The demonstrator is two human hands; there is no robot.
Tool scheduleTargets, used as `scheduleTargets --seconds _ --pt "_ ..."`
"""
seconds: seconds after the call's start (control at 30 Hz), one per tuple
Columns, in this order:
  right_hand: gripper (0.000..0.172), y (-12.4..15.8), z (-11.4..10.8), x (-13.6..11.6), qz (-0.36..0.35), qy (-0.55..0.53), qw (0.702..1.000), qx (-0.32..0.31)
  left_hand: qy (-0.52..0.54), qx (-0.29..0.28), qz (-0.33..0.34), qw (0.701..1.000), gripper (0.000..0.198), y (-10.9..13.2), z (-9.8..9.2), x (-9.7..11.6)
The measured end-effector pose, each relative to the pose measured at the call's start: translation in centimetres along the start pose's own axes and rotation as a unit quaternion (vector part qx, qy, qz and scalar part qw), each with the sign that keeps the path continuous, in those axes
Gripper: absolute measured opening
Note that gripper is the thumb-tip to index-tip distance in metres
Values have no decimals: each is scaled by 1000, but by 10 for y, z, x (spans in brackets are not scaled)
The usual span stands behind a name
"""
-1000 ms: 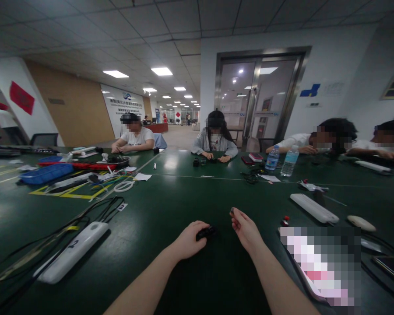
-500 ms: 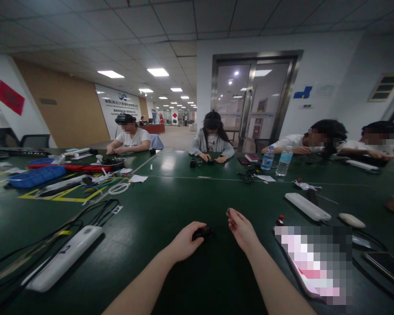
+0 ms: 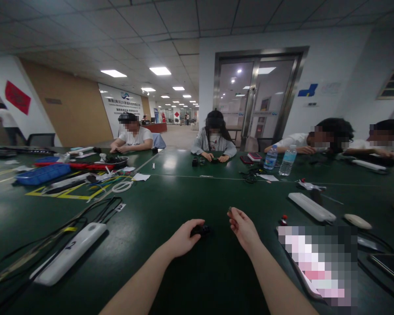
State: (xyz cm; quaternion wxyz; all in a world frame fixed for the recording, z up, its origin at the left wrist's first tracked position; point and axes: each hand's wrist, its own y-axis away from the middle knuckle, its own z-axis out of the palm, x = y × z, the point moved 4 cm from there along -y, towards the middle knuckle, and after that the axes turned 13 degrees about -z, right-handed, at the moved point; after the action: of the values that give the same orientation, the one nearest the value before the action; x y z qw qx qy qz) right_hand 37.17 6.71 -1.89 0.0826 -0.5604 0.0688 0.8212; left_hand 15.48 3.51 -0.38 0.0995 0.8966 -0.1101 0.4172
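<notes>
On the dark green table [image 3: 180,205], my left hand [image 3: 184,238] has its thumb and fingers closed around a small black object [image 3: 202,230]. Its kind cannot be made out, and my fingers cover its left part. To the right, my right hand [image 3: 243,227] is raised slightly, pinching a tiny greyish piece [image 3: 230,210] between thumb and index finger. That piece is too small to name. A gap separates the two hands, and the black object lies between them, nearer the left.
White power strips lie at left [image 3: 70,251] and right [image 3: 311,207]. A pixelated phone-like slab [image 3: 310,271] is beside my right forearm. Water bottles [image 3: 287,161], a blue tray [image 3: 43,174] and cables [image 3: 101,210] stand farther off. A person [image 3: 213,140] sits opposite; others sit along the table.
The view has shifted slightly, so the surroundings appear a little farther right. My left hand and the black object sit slightly more to the left in the picture; both grips look the same.
</notes>
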Motion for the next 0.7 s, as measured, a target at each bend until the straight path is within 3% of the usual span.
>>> scheduleTargets --seconds 0.37,0.53,0.7 --pt "37 22 36 0 -61 163 970 -169 3 14 17 1000 43 -2 5 1" --pt "33 31 46 -7 -78 199 952 -219 9 29 4 1000 34 1 4 13" --pt "28 38 54 -11 -84 242 926 -277 6 49 -10 999 39 -2 8 18"
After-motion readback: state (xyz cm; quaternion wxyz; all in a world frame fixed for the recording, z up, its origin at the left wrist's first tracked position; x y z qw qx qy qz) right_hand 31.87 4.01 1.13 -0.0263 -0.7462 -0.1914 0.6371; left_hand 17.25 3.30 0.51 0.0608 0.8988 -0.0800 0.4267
